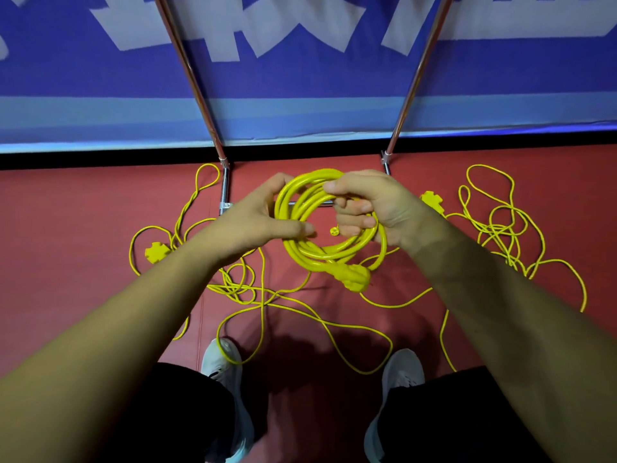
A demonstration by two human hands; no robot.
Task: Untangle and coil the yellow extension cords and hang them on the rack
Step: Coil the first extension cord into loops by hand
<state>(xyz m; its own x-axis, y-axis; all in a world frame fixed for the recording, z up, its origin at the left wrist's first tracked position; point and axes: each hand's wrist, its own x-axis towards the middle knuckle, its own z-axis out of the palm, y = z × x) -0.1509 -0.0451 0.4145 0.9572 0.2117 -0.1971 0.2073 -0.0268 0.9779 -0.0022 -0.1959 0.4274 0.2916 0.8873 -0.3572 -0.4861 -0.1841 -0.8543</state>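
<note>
A coiled yellow extension cord (302, 208) is held up in front of me, its plug end (355, 279) hanging at the bottom. My left hand (257, 218) grips the coil's left side, thumb over the loops. My right hand (374, 205) grips the right side with fingers curled through the coil. More yellow cords lie tangled on the red floor: one bunch at the left (233, 285) with a socket block (157, 252), another at the right (500, 228) with a socket block (431, 199). The metal rack (224, 185) stands beyond, its two poles rising against the wall.
A blue and white banner wall (300, 95) stands behind the rack. My two white shoes (222, 359) (402, 369) stand on the floor, with a cord loop lying across the left shoe. Loose cord crosses the floor between my feet and the rack.
</note>
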